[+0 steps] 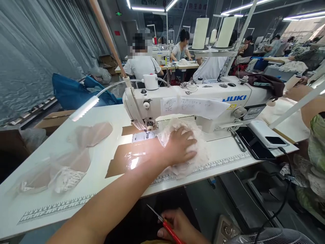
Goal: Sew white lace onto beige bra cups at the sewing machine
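My left hand (180,146) reaches across the white sewing table (101,176) and lies palm down on a bundle of white lace fabric (200,152), fingers pressing into it, just right of the needle of the white JUKI sewing machine (193,101). My right hand (177,226) is low in front of the table edge, fingers closed round red-handled thread snips (165,225) whose blades point up and left.
Sheer beige and white lace pieces (68,159) lie on the table's left. A lit lamp (83,108) hangs over them. A phone and power bank (266,135) sit at the right. Thread cones (200,32) stand behind. Other people sew at tables beyond.
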Tool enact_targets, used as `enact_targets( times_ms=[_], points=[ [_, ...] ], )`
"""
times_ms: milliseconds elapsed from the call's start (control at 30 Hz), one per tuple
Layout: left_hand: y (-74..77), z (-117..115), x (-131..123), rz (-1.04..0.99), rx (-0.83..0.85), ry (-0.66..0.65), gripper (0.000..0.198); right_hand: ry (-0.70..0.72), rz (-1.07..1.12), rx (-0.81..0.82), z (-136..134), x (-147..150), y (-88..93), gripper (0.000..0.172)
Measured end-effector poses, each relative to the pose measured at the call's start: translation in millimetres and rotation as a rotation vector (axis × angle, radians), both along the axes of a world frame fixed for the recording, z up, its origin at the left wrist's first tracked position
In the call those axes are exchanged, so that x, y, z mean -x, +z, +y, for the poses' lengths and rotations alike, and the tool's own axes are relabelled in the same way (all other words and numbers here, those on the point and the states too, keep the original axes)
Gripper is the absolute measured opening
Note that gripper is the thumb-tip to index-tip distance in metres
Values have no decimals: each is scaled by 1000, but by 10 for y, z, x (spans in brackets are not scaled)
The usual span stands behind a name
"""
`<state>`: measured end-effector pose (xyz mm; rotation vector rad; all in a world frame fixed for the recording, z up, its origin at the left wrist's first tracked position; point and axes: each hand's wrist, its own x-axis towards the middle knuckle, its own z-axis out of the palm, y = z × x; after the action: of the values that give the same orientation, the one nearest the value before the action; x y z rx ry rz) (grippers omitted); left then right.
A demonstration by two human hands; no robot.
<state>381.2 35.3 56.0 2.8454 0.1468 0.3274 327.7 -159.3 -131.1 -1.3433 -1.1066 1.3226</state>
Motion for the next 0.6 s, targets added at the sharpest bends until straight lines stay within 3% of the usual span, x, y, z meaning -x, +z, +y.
enact_targets(
  times_ms=[100,233,400,533,600],
  points=[
    [18,-33,-8,-37,-36,35,72,14,-10,23,-1,30,-26,33],
    [99,-3,51,-106,1,46,88,19,-72,33,-26,66,-4,34],
    [174,-95,361,-247,53,-20,82,47,-190,-2,-24,105,112,45],
    [189,-155,905,-358,98,-91,62,74,-291,19,-38,159,89,53],
    [195,-59,1259,-371,113,-14,54,26,-308,47,-51,194,27,58]
  ],
)
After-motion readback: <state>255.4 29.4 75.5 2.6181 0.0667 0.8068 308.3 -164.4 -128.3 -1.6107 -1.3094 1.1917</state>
